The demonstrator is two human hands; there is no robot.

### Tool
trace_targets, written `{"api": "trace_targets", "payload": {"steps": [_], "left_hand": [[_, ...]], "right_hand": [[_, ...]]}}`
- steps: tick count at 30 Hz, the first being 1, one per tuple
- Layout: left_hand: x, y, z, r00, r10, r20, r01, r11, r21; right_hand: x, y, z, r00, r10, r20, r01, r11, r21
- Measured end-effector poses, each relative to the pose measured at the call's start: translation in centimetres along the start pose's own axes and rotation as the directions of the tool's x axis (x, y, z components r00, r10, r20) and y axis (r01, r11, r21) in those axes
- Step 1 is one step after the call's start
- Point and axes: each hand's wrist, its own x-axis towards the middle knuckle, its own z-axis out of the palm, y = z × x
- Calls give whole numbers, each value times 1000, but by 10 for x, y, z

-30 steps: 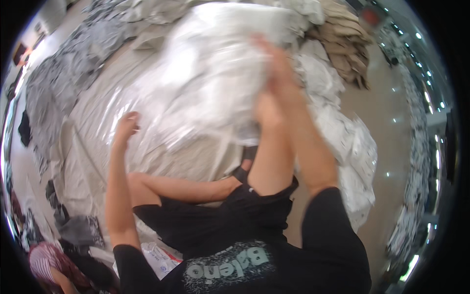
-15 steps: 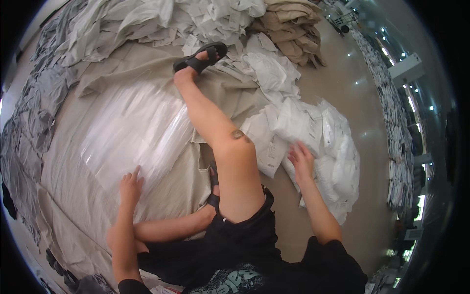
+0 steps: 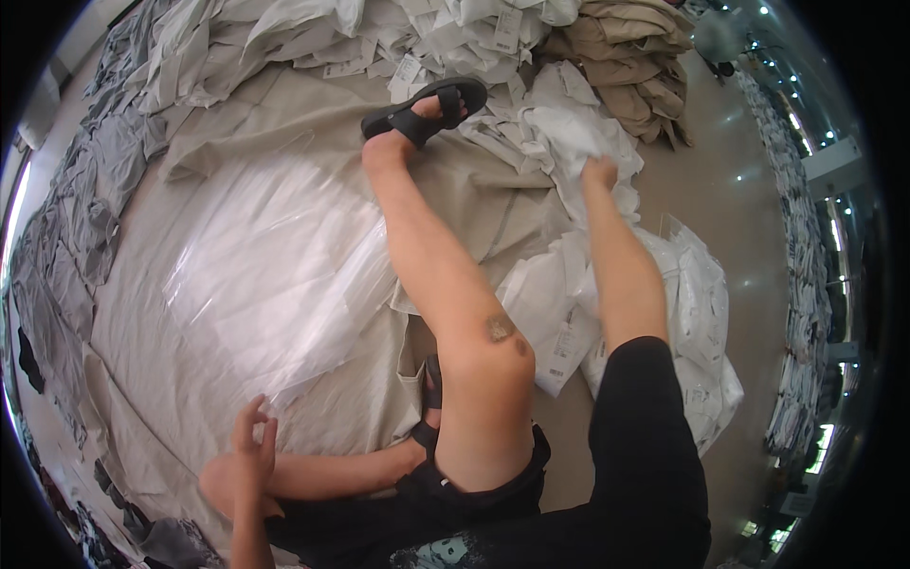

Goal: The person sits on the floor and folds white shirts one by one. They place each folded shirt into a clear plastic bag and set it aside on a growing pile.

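My right hand (image 3: 599, 174) is stretched forward over a pile of white folded garments (image 3: 569, 123) and grips a white garment there, its fingertips partly hidden. Raised just off the near edge of a stack of clear plastic bags (image 3: 284, 266), my left hand (image 3: 252, 438) is empty, with the fingers loosely curled and apart. The bags lie flat and shiny on a beige cloth (image 3: 133, 322) to the left of my outstretched leg. Nearer me than my right hand, white garments in clear bags (image 3: 701, 294) are heaped beside my right forearm.
Loose white garments with paper tags (image 3: 408, 38) are piled along the far side. A brown garment pile (image 3: 626, 57) stands at the far right, and grey garments (image 3: 66, 190) line the left. My sandalled foot (image 3: 427, 109) rests on the beige cloth's far part.
My right hand has moved forward from the bagged garments to the white pile beyond them. My left hand has drawn back off the clear bags toward me. The view has shifted a little.
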Motion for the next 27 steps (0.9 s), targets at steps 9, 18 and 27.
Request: {"api": "trace_targets", "payload": {"steps": [9, 18, 27], "left_hand": [[38, 41, -39, 958, -18, -287, -42, 978, -202], [144, 333, -123, 907, 134, -398, -376, 681, -628], [0, 252, 45, 924, -18, -382, -261, 701, -663]], "right_hand": [[31, -388, -201, 864, -486, -127, 311, 318, 896], [-148, -626, -387, 590, -800, -107, -26, -152, 988], [-250, -668, -369, 7, -997, -73, -652, -60, 755]]}}
